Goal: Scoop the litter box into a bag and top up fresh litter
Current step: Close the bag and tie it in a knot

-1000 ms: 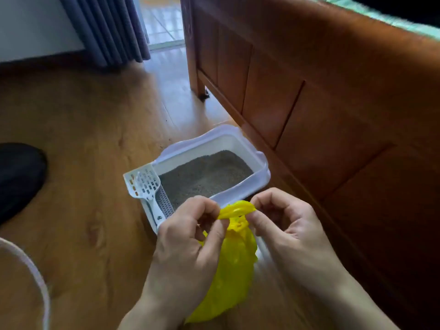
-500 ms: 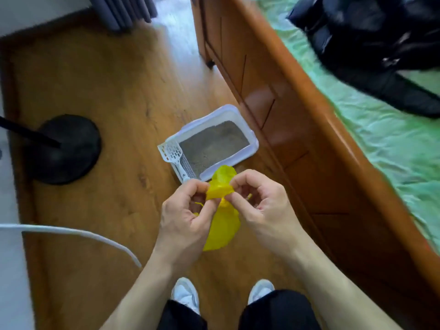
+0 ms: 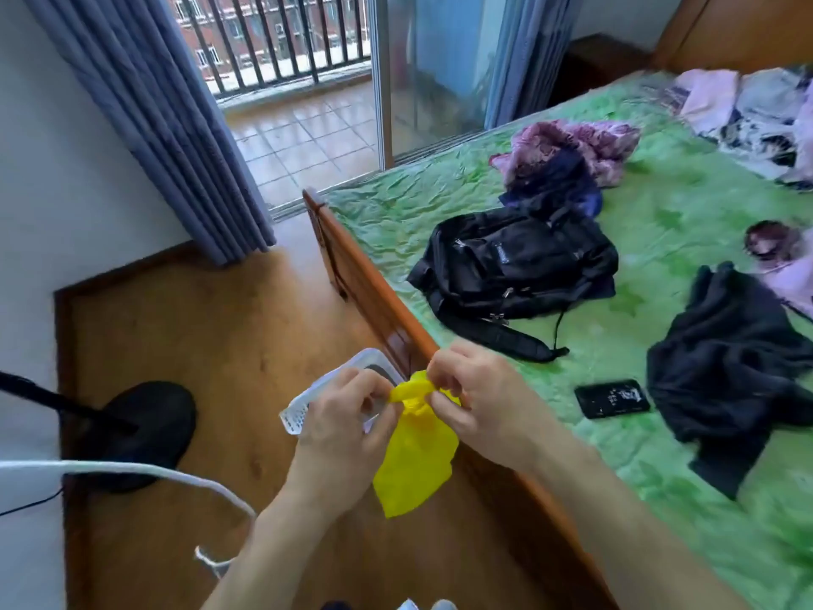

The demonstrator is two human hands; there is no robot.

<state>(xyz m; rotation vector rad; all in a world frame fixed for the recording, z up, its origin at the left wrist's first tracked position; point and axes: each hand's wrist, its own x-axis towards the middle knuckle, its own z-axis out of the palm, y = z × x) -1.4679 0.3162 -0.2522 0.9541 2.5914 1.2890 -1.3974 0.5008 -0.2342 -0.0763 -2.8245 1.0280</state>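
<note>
A yellow plastic bag (image 3: 413,460) hangs in front of me, its neck bunched into a knot. My left hand (image 3: 347,424) pinches the neck from the left and my right hand (image 3: 479,398) pinches it from the right. Below and behind my hands, the white litter box (image 3: 374,361) sits on the wooden floor against the bed frame; only its far corner shows. A bit of the white slotted scoop (image 3: 294,418) sticks out at the box's left end. The litter itself is hidden by my hands.
The wooden bed frame (image 3: 374,297) runs along the right, with a green sheet, a black backpack (image 3: 514,266), dark clothes and a phone (image 3: 611,398) on it. A black fan base (image 3: 132,429) stands on the floor at left. A white cord (image 3: 132,468) crosses the lower left.
The view has risen far above the floor, so the litter box now looks small and mostly hidden. Both hands keep pinching the bag's neck, which now looks knotted.
</note>
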